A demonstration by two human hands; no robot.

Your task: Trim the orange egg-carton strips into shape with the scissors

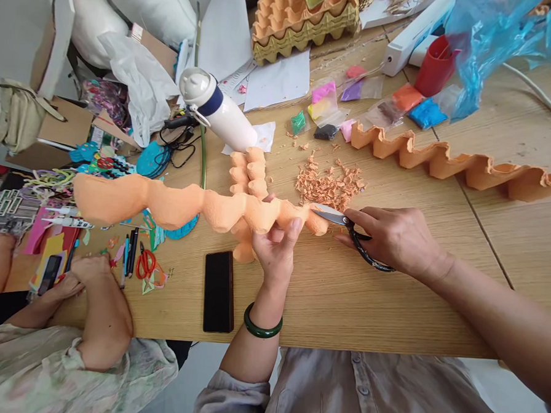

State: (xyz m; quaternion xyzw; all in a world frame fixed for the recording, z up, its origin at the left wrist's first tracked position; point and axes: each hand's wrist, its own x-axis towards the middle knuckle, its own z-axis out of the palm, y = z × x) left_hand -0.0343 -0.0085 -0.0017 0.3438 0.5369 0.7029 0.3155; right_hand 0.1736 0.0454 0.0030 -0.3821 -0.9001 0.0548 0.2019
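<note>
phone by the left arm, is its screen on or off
Off, as far as the picture shows: the phone lies on the table with its upper face uniformly black, nothing lit.

wood-grain table [335,308], pale floor [191,374], apparently a whitish wall [14,39]

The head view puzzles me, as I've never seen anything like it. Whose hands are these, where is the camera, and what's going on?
There is no machine here: these are a person's two bare hands, filmed by a camera worn on that person's head, looking forward and down. The left hand holds a long, bumpy orange strip. The right hand holds black-handled scissors, their blades at the strip's right end. On the wooden table lie a pile of orange shavings, a second orange strip and a dark phone; a white bottle is farther back. The arms at far left belong to other people.
</note>
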